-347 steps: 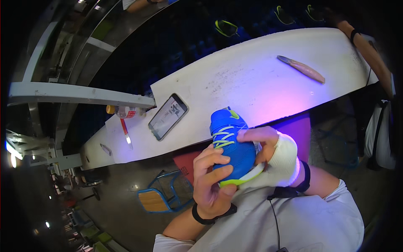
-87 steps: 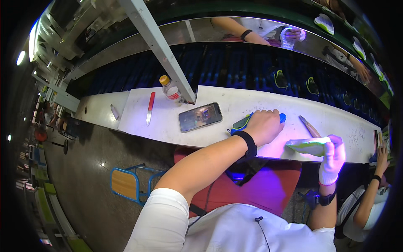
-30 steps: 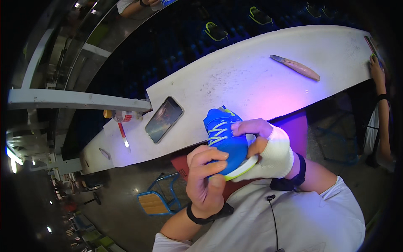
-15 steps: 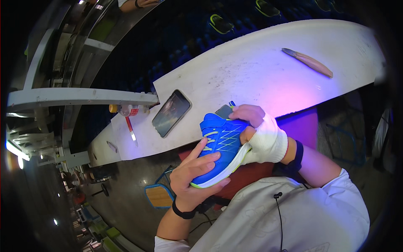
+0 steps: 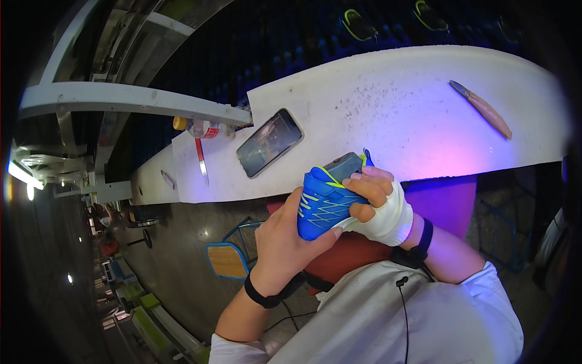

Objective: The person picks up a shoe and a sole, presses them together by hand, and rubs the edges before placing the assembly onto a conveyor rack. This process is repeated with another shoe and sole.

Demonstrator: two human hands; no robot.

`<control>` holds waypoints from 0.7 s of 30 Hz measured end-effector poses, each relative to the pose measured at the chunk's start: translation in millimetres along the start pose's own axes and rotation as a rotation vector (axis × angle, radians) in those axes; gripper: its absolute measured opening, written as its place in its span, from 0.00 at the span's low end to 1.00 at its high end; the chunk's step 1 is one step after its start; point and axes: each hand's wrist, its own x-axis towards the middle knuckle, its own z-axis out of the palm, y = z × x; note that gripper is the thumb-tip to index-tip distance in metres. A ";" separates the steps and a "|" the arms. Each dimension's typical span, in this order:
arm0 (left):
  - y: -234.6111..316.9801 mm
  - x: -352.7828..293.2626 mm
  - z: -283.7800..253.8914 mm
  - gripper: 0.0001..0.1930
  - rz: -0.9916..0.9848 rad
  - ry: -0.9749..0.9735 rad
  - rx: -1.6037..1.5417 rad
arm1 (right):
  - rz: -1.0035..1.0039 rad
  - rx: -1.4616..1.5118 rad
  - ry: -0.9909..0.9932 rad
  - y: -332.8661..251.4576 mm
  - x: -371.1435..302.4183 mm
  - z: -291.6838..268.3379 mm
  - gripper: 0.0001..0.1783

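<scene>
A blue sneaker (image 5: 327, 203) with yellow-green trim and pale laces is held in front of my body, just off the bench's near edge. My left hand (image 5: 286, 238) wraps the toe end, its thumb along the sole side. My right hand (image 5: 381, 209), in a white fingerless glove, grips the heel end, with its fingers at the collar. Inside the shoe opening sits a dark grey block, apparently a shoe last (image 5: 344, 167). Most of the sole and toe are hidden by my hands.
On the white bench (image 5: 339, 115) lie a smartphone (image 5: 270, 142), a red-handled knife (image 5: 202, 161) and a wooden-handled knife (image 5: 482, 110). A bottle with a yellow cap (image 5: 197, 127) stands by the metal frame. Beyond the bench, dark shoes (image 5: 357, 25) are lined up. A blue-framed stool (image 5: 227, 259) is at left.
The sneaker has tilted, its toe turning down and toward me, so the collar opening shows more. My left hand has shifted round the toe. The whole view has swung slightly.
</scene>
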 end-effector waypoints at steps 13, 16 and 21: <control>45.7 21.1 63.6 0.34 0.794 0.121 -0.372 | 0.244 0.413 0.002 -19.1 29.9 -140.1 0.42; 47.2 12.5 110.2 0.33 0.721 0.443 -0.313 | 0.310 0.310 -0.071 -29.4 42.2 -153.1 0.38; 36.7 28.0 119.4 0.22 0.740 0.437 -0.632 | 0.306 0.290 -0.114 -37.9 45.0 -144.3 0.41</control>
